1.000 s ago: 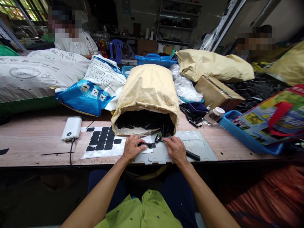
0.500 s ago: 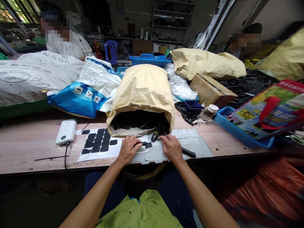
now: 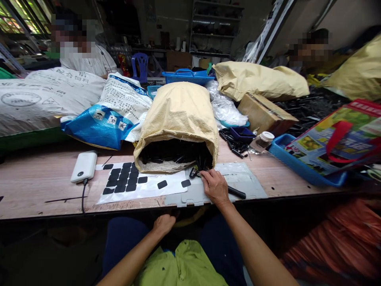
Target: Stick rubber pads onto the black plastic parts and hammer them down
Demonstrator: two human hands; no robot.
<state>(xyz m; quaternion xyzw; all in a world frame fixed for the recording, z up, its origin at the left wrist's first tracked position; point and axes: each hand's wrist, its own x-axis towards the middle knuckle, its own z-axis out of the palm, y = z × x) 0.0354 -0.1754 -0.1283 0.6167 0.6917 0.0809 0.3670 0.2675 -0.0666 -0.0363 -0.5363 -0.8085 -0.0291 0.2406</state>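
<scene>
hammer (image 3: 237,193), or so it looks, low over the grey plate (image 3: 251,180) at the near edge of the worktop (image 3: 59,188)! the right hand (image 3: 216,186) has it, grip narrow, fingers closed round the shaft just behind the metal head, black handle running out to the right; held that short, probably, for close control of the head. and the left hand (image 3: 164,224)? down below the near edge, over the lap, curled, fingertips lost in the dark: can't tell how far open that grip is, or if it holds anything. far side of the hammer head, the sack (image 3: 178,105) lies with its mouth to the near side, presumably so the black pieces (image 3: 166,153) inside are in easy reach. left of the plate, a white sheet (image 3: 174,185) carries black patches (image 3: 124,176), most bunched on its left, two singles apart on the right, likely spread flat for easy picking.
</scene>
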